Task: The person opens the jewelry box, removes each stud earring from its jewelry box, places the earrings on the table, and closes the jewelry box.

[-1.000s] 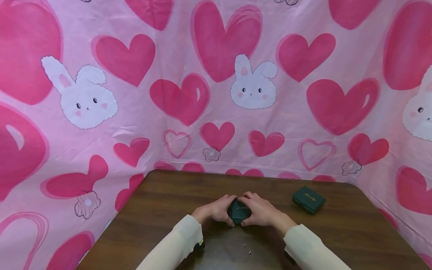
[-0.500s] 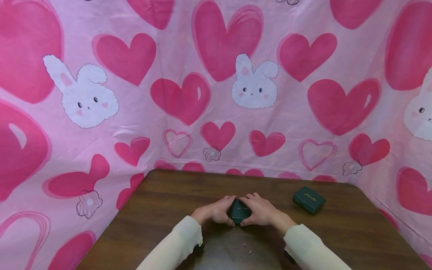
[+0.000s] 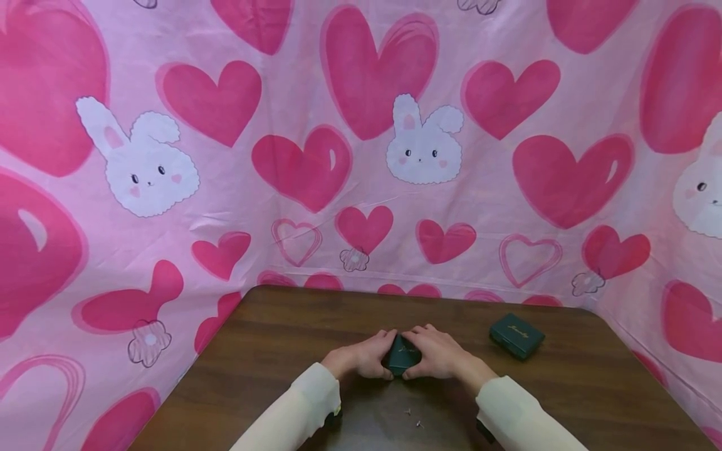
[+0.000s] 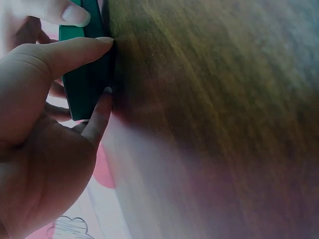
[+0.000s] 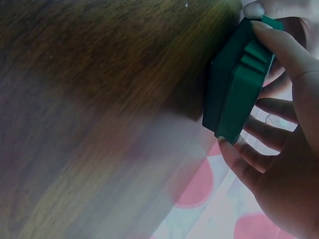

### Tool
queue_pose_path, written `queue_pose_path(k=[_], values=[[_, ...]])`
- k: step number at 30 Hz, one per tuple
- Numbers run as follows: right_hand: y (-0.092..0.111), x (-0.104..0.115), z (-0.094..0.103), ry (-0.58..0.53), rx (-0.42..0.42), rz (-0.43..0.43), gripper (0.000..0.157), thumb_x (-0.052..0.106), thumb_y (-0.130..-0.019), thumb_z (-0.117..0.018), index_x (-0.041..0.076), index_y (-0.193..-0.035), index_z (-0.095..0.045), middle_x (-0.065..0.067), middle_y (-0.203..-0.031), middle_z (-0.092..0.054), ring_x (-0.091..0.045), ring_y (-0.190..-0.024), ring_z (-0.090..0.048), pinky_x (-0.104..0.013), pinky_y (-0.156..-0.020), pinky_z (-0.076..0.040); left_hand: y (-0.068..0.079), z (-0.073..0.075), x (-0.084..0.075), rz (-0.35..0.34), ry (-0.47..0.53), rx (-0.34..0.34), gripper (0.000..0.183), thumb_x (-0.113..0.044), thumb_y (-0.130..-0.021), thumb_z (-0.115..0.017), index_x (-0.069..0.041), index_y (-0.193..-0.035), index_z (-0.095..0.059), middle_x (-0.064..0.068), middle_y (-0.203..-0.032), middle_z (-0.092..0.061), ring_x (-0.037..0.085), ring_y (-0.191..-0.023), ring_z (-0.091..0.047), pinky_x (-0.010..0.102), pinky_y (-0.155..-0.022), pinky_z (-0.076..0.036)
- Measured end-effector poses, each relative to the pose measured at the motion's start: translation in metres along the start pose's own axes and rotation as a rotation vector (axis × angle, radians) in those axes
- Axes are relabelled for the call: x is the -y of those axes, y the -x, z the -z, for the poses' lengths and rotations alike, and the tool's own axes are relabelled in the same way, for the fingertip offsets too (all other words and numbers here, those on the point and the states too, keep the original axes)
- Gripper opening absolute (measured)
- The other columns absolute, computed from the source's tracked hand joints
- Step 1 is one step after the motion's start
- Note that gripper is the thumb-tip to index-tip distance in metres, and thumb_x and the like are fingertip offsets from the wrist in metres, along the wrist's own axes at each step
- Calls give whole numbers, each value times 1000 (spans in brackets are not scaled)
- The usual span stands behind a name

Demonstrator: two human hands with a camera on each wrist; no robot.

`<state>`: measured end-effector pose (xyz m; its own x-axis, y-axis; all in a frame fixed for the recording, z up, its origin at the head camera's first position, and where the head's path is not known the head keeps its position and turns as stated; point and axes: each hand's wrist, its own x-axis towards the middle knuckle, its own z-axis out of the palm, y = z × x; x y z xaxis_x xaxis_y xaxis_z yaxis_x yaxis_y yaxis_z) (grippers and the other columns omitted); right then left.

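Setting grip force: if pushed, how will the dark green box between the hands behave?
Probably stiff: the dark green box shows straight edges between the left hand and right hand. Its flat sides suggest sliding rather than rolling. Its smooth-looking faces may be somewhat slippery.

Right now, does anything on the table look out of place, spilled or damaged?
Two tiny pieces lie loose on the table, nearer the camera than the green box that the left hand and right hand hold. They look stray, though too small to identify. The second green box sits askew to the table's edges. No damage shows.
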<state>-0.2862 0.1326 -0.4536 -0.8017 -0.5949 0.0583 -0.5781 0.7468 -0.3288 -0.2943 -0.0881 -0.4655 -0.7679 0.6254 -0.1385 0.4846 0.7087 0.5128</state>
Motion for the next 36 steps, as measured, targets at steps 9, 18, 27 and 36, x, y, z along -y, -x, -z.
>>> queue_pose_path(k=[9, 18, 27, 36], values=[[1, -1, 3, -20, 7, -3, 76, 51, -76, -86, 12, -136, -62, -8, -131, -62, -24, -108, -51, -52, -89, -49, 2, 0, -3, 11, -10, -2, 95, -22, -87, -83, -13, -160, -24, 4, -141, -44, 17, -123, -50, 42, -113, -41], [1, -2, 2, -15, -3, -9, 78, 54, -76, -85, 12, -138, -61, -7, -133, -60, -23, -112, -50, -53, -91, -48, 2, 4, -6, 23, -48, 9, 95, -24, -86, -84, -11, -160, -25, 4, -139, -46, 17, -121, -51, 40, -111, -43], [3, 0, 0, 40, -12, 12, 81, 57, -76, -84, 11, -139, -60, -8, -135, -60, -23, -112, -50, -49, -91, -50, 4, 5, -7, 24, -54, 11, 96, -24, -86, -84, -10, -160, -24, 6, -142, -45, 18, -123, -51, 39, -112, -42], [4, 0, 3, 35, -16, 9, 79, 57, -77, -83, 10, -137, -61, -10, -135, -60, -26, -113, -51, -52, -92, -49, 3, 4, -9, 26, -32, 6, 95, -22, -86, -84, -12, -160, -24, 4, -140, -46, 17, -122, -51, 41, -111, -43]])
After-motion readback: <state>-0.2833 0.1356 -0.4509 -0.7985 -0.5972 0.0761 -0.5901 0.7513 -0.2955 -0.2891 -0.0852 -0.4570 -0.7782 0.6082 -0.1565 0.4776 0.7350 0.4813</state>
